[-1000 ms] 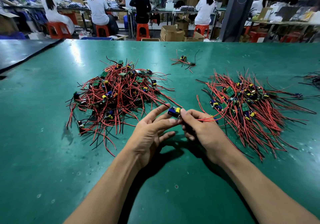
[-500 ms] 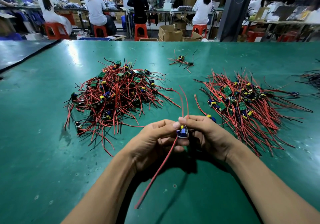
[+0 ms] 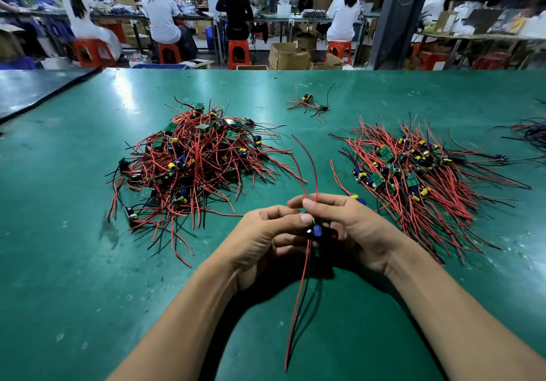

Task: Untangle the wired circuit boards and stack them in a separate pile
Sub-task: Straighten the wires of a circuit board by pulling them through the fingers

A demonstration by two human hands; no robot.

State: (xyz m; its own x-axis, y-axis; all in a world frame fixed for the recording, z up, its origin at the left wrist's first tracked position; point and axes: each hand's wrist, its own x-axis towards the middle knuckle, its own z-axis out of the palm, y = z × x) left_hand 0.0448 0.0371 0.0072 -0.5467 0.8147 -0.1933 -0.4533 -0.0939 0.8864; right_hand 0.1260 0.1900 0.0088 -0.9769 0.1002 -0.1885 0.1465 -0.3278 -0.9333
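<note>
Drawn nearer to the body, the grip of the left hand (image 3: 266, 233) pinches the small blue-and-black circuit board (image 3: 314, 230) above the green worktop (image 3: 88, 262), while the right hand (image 3: 354, 227) pinches its red wires (image 3: 315, 174), probably to straighten them.

A small wired circuit board (image 3: 313, 230) held up between the tangled heap (image 3: 192, 162) and the sorted pile (image 3: 413, 174).

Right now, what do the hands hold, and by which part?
One small wired circuit board with blue and yellow parts. The left hand grips the board itself; the right hand's fingers pinch its upper red wires.
</note>
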